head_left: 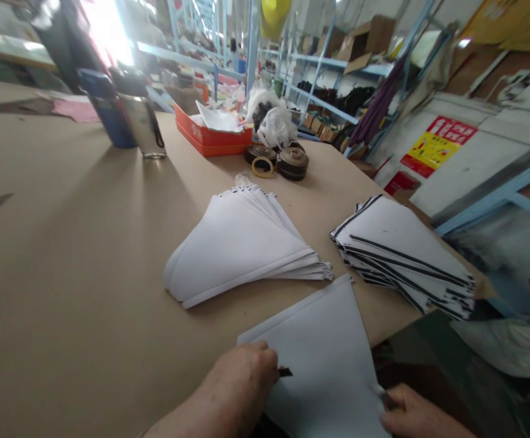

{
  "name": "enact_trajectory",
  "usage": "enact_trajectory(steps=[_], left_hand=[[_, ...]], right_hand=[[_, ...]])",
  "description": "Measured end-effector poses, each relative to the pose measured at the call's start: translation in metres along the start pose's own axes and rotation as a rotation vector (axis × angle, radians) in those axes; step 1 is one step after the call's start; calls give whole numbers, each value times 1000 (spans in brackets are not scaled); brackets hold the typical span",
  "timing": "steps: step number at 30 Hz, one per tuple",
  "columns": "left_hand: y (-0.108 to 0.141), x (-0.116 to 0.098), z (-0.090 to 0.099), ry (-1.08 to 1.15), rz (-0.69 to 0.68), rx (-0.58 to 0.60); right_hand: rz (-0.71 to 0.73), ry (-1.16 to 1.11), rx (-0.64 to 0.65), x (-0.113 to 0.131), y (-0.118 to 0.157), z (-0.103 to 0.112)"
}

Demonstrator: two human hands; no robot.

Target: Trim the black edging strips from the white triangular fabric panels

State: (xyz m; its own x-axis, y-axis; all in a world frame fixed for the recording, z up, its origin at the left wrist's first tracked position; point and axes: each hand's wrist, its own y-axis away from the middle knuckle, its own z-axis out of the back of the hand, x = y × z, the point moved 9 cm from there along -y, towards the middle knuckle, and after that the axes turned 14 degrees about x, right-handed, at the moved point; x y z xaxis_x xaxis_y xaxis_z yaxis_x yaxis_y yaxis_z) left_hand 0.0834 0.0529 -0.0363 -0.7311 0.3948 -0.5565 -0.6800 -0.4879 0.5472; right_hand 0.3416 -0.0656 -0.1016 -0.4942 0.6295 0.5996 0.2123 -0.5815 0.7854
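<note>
A pale grey-white fabric-like panel [320, 347] lies at the near table edge, partly overhanging it. My left hand [247, 377] is closed over the panel's left part, with the end of a short black strip [285, 371] poking out from the fingers. At the panel's right edge, my right hand [413, 410] is closed around something dark and slim, too blurred to name. Just beyond lies a fanned stack of similar white panels [242, 243]. To the right sits another stack, panels with black-edged borders [397, 243].
Farther back on the brown table [87, 292] are a red-orange box [214, 141], rolls of dark tape [292, 163], a yellow ring [262, 167], a white plastic bag [276, 125], a blue bottle [112, 115] and a clear bottle [141, 121]. Blue shelving [320, 67] stands behind.
</note>
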Motion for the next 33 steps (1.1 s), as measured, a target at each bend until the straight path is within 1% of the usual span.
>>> enact_trajectory(steps=[2,4,6,7,8,10,11,13,15,17,20,25,28,31,33], left_hand=[[-3,-1,4,77,-17,-23],[-3,1,6,246,-31,-54],[-3,6,3,475,-12,-67],[-4,8,-1,577,4,-63],[-5,9,-4,656,23,-54],[-6,5,-7,744,25,-48],[-6,2,-7,758,21,-47],[-5,-1,-5,768,19,-56],[-4,-2,-2,768,18,-74],[-2,-2,1,759,18,-94],[-2,1,1,735,14,-122],[-5,4,1,684,21,-150],[-6,4,2,675,20,-154],[-8,3,1,683,11,-135],[-9,4,-5,738,26,-77]], right_hand=[[-6,79,43,0,1,4],[15,160,26,10,4,19],[74,168,-34,33,9,38],[118,122,-58,47,10,46],[175,65,-78,63,10,50],[279,-32,-139,95,5,52],[313,-57,-180,110,2,49],[372,-83,-156,136,-11,28],[422,-93,-55,158,-25,1],[464,-85,33,172,-35,-21],[495,-65,97,183,-44,-34],[469,-84,138,186,-49,-39],[490,-74,160,190,-47,-43],[534,-8,98,196,-45,-35],[548,59,6,196,-44,-20]])
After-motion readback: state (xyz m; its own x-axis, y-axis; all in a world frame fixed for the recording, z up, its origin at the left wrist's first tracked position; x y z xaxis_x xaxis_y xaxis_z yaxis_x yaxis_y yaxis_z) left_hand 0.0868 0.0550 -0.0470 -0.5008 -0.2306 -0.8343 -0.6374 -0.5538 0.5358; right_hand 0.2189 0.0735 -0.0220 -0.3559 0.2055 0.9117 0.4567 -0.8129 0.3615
